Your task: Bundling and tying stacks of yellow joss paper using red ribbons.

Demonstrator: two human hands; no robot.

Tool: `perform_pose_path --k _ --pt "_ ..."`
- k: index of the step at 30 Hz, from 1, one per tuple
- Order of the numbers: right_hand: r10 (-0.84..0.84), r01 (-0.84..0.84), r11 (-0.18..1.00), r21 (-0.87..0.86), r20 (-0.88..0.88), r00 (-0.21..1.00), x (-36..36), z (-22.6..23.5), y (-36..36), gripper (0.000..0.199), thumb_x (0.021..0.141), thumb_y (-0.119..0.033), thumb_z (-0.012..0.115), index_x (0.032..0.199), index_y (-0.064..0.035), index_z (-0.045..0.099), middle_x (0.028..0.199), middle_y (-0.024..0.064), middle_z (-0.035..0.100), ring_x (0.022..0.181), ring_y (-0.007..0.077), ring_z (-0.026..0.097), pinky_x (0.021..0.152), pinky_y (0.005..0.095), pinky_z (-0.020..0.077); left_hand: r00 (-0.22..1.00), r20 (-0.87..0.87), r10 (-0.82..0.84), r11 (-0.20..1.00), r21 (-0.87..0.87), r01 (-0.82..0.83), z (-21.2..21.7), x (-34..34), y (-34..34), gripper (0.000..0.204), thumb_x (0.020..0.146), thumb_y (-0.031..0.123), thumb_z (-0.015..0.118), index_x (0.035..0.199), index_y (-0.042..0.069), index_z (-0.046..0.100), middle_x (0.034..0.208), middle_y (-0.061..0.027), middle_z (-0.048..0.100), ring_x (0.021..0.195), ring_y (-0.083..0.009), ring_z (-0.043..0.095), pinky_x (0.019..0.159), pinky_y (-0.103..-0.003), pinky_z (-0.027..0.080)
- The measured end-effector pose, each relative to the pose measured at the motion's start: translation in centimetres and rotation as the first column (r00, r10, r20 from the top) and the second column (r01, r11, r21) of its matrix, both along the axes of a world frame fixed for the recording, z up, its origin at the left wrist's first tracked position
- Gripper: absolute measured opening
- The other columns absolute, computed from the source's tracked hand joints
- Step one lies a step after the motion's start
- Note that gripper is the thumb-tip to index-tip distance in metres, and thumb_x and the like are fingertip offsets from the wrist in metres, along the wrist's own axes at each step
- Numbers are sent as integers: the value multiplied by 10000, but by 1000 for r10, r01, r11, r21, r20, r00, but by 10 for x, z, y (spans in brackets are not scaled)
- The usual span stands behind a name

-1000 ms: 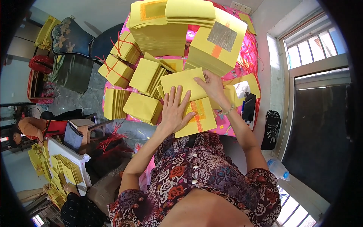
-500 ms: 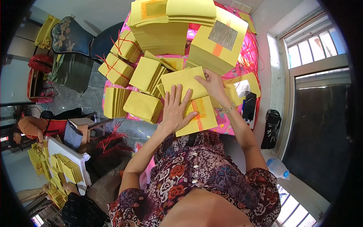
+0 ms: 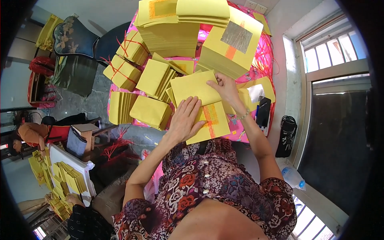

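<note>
A sheet of yellow paper [image 3: 195, 86] lies partly folded in front of me, its upper part turned over. The nearer part of the paper [image 3: 219, 129] carries an orange and red patch. My left hand [image 3: 184, 121] rests flat on it across the fold, fingers stretched out side by side. At the far right edge, my right hand [image 3: 227, 89] pinches the folded part between thumb and bent fingers. Just left of the sheet stand folded yellow packets [image 3: 153, 78] and another yellow packet pile [image 3: 149, 111].
Tall yellow paper stacks [image 3: 170, 42] and a stack with a silver square [image 3: 218, 56] stand at the back. Bundles tied with red string [image 3: 122, 73] lie left. A phone [image 3: 263, 112] is on the pink tablecloth's right side. People work at a white table [image 3: 86, 170] at left.
The spread fingers of my left hand have drawn together and slid slightly toward me on the paper. My right hand keeps its pinch in nearly the same place.
</note>
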State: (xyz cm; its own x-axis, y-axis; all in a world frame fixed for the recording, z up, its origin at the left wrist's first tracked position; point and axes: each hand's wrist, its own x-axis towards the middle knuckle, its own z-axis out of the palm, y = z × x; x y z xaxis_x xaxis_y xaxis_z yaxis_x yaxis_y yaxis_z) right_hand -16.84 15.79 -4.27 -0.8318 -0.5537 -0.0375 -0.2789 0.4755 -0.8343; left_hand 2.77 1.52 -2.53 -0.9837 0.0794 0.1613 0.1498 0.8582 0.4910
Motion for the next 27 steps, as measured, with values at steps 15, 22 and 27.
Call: perform_pose_path --k 15,22,27 --pt "16 -15 1000 19 -24 1000 -2 -3 0 341 848 -306 765 790 -23 583 559 46 397 504 145 357 483 347 301 998 60 2 999 34 -4 1 0 0 751 914 434 600 1422 -84 406 1494 -234 388 1400 -414 326 1176 -503 257" --pt "-171 149 981 -123 -198 965 19 9 -7 320 840 -291 770 797 -36 582 701 89 553 608 240 544 569 382 445 998 60 -31 999 11 31 0 -1 -1 791 907 468 605 1430 -88 399 1542 -209 347 1406 -428 312 1174 -516 256" --pt "-61 24 997 -75 -553 831 50 25 17 254 819 -246 773 815 -63 597 765 78 586 722 265 602 629 384 479 998 61 -21 1000 3 21 -6 1 -2 788 913 472 600 1441 -77 398 1561 -203 327 1443 -423 268 1181 -521 241"
